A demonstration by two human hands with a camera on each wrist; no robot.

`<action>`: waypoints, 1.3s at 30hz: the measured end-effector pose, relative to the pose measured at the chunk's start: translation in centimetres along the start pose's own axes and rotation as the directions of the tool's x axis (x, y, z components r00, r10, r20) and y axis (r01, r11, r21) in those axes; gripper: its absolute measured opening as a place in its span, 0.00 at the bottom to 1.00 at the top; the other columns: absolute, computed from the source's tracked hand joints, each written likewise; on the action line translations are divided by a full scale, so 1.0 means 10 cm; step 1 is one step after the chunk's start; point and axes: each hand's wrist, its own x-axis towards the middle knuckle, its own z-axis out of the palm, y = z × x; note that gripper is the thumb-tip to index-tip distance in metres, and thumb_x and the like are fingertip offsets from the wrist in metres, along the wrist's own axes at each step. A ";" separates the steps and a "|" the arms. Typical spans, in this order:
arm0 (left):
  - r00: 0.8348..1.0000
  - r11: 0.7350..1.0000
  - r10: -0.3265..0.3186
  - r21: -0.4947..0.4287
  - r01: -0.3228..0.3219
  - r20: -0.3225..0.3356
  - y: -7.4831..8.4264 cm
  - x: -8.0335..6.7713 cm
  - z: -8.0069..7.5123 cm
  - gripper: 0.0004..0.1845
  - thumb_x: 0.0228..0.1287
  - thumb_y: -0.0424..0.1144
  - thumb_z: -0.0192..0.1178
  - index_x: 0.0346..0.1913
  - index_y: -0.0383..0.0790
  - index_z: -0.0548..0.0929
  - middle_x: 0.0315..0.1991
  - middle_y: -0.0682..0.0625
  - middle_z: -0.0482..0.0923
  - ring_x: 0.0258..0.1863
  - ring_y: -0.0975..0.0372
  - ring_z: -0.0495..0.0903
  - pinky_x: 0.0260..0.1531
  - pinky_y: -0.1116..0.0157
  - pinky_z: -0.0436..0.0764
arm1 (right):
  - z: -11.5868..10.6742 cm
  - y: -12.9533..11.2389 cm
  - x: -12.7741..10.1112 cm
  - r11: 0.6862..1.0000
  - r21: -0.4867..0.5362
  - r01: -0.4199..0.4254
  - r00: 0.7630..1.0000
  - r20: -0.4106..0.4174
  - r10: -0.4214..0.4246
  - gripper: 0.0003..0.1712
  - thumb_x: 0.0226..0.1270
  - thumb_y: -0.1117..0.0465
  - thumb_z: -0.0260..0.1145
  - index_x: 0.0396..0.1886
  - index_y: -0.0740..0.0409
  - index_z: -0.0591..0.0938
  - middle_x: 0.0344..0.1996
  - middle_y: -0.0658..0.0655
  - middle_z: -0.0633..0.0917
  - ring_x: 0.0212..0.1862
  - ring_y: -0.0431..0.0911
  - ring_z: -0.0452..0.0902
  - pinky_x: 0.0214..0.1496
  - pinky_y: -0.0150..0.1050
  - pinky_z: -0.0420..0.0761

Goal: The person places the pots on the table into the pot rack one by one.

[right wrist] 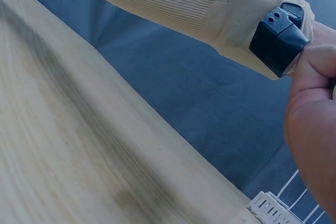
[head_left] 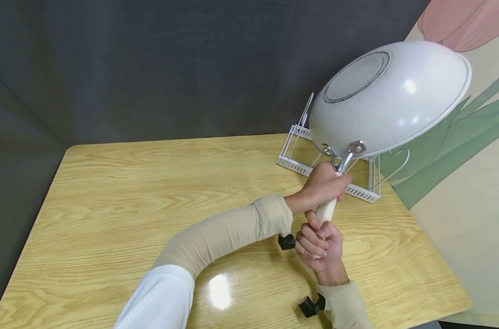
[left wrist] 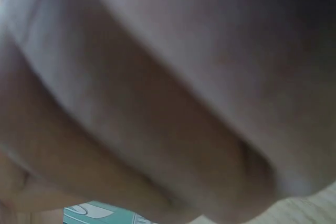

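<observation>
A white pan (head_left: 393, 96) is held up in the air, its underside turned toward me, above the table's far right. Both hands grip its pale handle (head_left: 326, 210). My left hand (head_left: 325, 185) wraps the upper part, just below the metal bracket. My right hand (head_left: 319, 242) clasps the lower end, fingers curled round it. In the right wrist view the right hand (right wrist: 315, 129) shows at the right edge, beside the left sleeve (right wrist: 173, 3) with its black wrist mount (right wrist: 278, 38). The left wrist view is a blur of skin tones at close range.
A white wire rack (head_left: 358, 192) stands on the wooden table (head_left: 150, 196) right behind the pan and hands, also seen as the rack (right wrist: 273, 208) low in the right wrist view. A dark curtain (head_left: 150, 68) hangs behind; a floral panel (head_left: 471, 151) is at right.
</observation>
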 end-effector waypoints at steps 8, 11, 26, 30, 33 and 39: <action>1.000 1.000 -0.019 0.014 0.019 0.008 -0.05 -0.01 0.02 0.16 0.66 0.35 0.62 0.19 0.42 0.75 0.12 0.50 0.75 0.11 0.62 0.74 0.18 0.70 0.71 | 0.00 0.01 -0.02 1.000 0.012 -0.006 1.000 0.006 0.006 0.15 0.63 0.69 0.49 0.26 0.50 0.54 0.10 0.45 0.60 0.08 0.35 0.54 0.15 0.29 0.57; 1.000 1.000 -0.026 0.010 0.026 0.009 -0.06 0.00 0.03 0.16 0.66 0.35 0.61 0.19 0.42 0.74 0.12 0.50 0.74 0.11 0.63 0.74 0.15 0.70 0.71 | 0.00 0.01 -0.03 1.000 0.021 -0.009 1.000 0.006 0.009 0.16 0.62 0.69 0.49 0.26 0.50 0.53 0.10 0.45 0.61 0.08 0.35 0.54 0.15 0.29 0.57; 0.996 0.993 -0.056 -0.097 0.062 0.064 -0.13 -0.03 -0.03 0.19 0.67 0.29 0.60 0.17 0.41 0.72 0.15 0.46 0.76 0.12 0.65 0.75 0.15 0.71 0.75 | 0.01 0.06 -0.04 1.000 0.018 -0.012 1.000 -0.023 0.012 0.15 0.61 0.68 0.48 0.25 0.49 0.53 0.09 0.44 0.61 0.08 0.34 0.54 0.15 0.29 0.57; 0.996 0.989 -0.057 -0.135 0.066 0.075 -0.15 -0.02 -0.04 0.19 0.67 0.28 0.60 0.17 0.41 0.72 0.15 0.47 0.75 0.12 0.65 0.75 0.16 0.70 0.77 | 0.01 0.07 -0.05 0.999 0.032 -0.018 1.000 -0.026 0.018 0.14 0.61 0.68 0.48 0.25 0.49 0.53 0.09 0.43 0.61 0.08 0.34 0.54 0.15 0.29 0.57; 0.995 0.987 -0.065 -0.144 0.076 0.075 -0.17 -0.01 -0.03 0.19 0.67 0.29 0.60 0.17 0.41 0.73 0.15 0.48 0.75 0.12 0.65 0.76 0.17 0.70 0.78 | 0.01 0.06 -0.06 0.999 0.036 -0.031 0.999 -0.026 0.032 0.14 0.62 0.67 0.48 0.25 0.49 0.53 0.09 0.43 0.60 0.08 0.34 0.54 0.16 0.29 0.57; 0.994 0.988 -0.070 -0.134 0.081 0.082 -0.22 -0.01 -0.02 0.18 0.68 0.29 0.59 0.17 0.39 0.75 0.15 0.46 0.76 0.12 0.65 0.75 0.16 0.70 0.76 | 0.01 0.05 -0.08 0.998 0.038 -0.052 0.998 -0.026 0.053 0.14 0.62 0.67 0.48 0.26 0.50 0.53 0.09 0.43 0.60 0.08 0.34 0.54 0.16 0.29 0.57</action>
